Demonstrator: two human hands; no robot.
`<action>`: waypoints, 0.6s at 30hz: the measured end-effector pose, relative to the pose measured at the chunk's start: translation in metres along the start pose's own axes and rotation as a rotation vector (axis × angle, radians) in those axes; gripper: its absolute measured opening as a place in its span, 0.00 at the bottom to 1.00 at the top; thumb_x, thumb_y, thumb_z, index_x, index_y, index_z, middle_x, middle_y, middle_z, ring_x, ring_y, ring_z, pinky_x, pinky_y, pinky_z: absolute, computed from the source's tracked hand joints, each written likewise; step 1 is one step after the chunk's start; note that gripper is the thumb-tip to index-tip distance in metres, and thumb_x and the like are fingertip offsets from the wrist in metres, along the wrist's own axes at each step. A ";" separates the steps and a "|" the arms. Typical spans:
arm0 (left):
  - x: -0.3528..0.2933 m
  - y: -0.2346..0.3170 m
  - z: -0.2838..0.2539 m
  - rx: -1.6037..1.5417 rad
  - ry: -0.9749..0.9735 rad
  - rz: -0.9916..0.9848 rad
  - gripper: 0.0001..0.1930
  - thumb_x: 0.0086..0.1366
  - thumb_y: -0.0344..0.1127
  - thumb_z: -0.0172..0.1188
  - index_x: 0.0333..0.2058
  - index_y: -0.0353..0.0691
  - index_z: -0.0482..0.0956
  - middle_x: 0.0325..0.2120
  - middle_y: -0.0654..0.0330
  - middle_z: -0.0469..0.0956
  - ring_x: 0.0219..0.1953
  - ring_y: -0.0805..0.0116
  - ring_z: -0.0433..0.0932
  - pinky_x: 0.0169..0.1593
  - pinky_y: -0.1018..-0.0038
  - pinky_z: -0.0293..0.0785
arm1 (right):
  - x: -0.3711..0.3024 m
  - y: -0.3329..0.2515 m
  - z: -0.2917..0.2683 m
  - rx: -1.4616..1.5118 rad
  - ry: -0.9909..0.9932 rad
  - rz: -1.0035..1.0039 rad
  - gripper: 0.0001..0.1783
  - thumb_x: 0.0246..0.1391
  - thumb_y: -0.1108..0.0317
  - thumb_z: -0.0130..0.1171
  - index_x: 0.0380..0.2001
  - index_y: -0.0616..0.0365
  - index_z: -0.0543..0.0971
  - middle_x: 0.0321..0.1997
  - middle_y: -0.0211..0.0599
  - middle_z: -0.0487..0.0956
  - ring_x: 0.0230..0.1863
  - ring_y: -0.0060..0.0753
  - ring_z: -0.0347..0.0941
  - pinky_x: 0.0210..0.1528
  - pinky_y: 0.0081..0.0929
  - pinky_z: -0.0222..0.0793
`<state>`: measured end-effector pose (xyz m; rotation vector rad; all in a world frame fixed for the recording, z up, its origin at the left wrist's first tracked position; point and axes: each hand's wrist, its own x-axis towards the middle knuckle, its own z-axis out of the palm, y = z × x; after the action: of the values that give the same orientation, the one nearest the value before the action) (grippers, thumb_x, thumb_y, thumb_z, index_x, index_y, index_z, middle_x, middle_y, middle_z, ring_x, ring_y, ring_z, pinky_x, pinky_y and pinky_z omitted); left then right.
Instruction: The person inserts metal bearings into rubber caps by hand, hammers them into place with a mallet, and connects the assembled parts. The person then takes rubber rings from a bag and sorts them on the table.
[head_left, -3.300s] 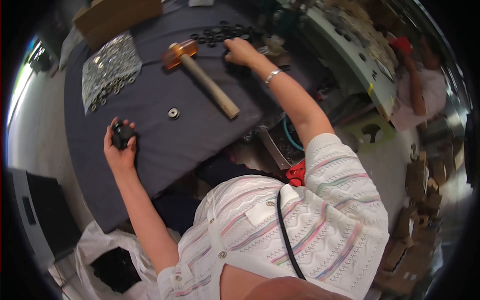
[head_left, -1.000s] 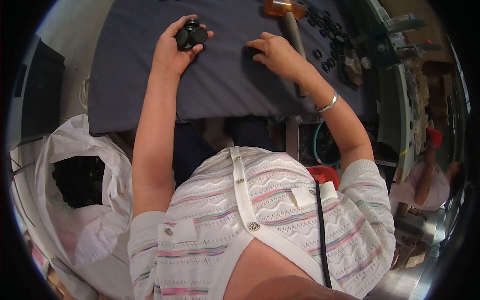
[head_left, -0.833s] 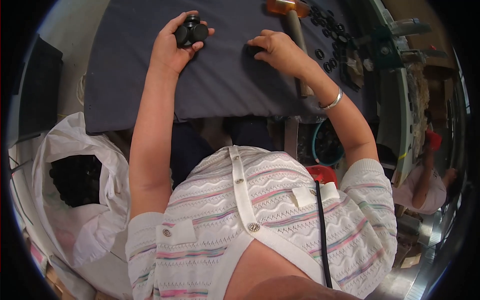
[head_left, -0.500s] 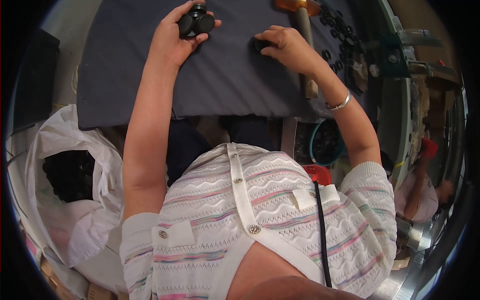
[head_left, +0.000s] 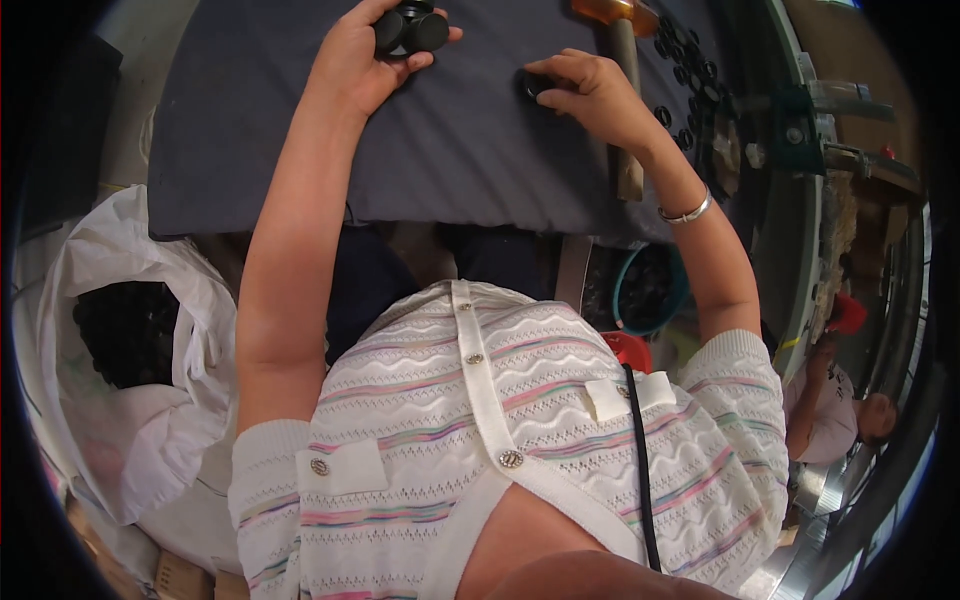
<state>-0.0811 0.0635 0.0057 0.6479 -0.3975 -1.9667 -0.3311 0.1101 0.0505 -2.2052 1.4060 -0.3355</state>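
Observation:
My left hand (head_left: 362, 62) is wrapped round several small black round parts (head_left: 426, 33), bunched together over the far left of the dark cloth-covered table (head_left: 470, 160). To the right, my right hand (head_left: 592, 92) pinches one black round part (head_left: 534, 84) between thumb and fingers, low over the cloth. Just beyond that hand lies a mallet with an amber head (head_left: 612, 12) and a wooden handle (head_left: 628, 175). Many black rings (head_left: 690, 75) are scattered on the table past the handle.
A white sack (head_left: 205, 300) of black parts (head_left: 128, 335) stands at the left. Below the table's right front are a teal-rimmed tub (head_left: 618, 300) and a red container (head_left: 630, 350). A green metal clamp-like fixture (head_left: 797, 135) is at the right; another person (head_left: 835, 410) sits beyond.
The view has shifted slightly. Both hands keep their grips, the left on the bunch and the right on one black part; the right wrist has turned little.

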 end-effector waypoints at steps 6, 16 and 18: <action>0.003 -0.001 -0.004 0.004 -0.007 -0.003 0.11 0.65 0.41 0.50 0.39 0.42 0.74 0.29 0.53 0.77 0.29 0.53 0.80 0.17 0.74 0.67 | -0.002 0.015 -0.005 0.463 -0.035 0.166 0.17 0.54 0.74 0.59 0.48 0.61 0.77 0.36 0.31 0.80 0.34 0.19 0.75 0.40 0.20 0.76; 0.004 -0.002 -0.003 -0.007 -0.028 -0.013 0.10 0.65 0.42 0.51 0.35 0.42 0.75 0.27 0.55 0.78 0.27 0.55 0.80 0.17 0.74 0.68 | -0.003 0.013 -0.015 0.595 -0.095 0.257 0.18 0.55 0.72 0.58 0.50 0.62 0.75 0.39 0.33 0.80 0.38 0.23 0.77 0.46 0.21 0.76; 0.003 -0.002 -0.002 0.001 -0.017 -0.018 0.10 0.64 0.42 0.51 0.35 0.43 0.75 0.27 0.55 0.78 0.27 0.56 0.80 0.17 0.74 0.68 | -0.005 0.019 -0.016 0.657 -0.095 0.271 0.18 0.56 0.71 0.58 0.51 0.62 0.75 0.40 0.33 0.79 0.39 0.24 0.77 0.46 0.22 0.75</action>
<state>-0.0826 0.0615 0.0016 0.6382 -0.4048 -1.9905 -0.3555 0.1040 0.0540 -1.4661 1.2858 -0.5018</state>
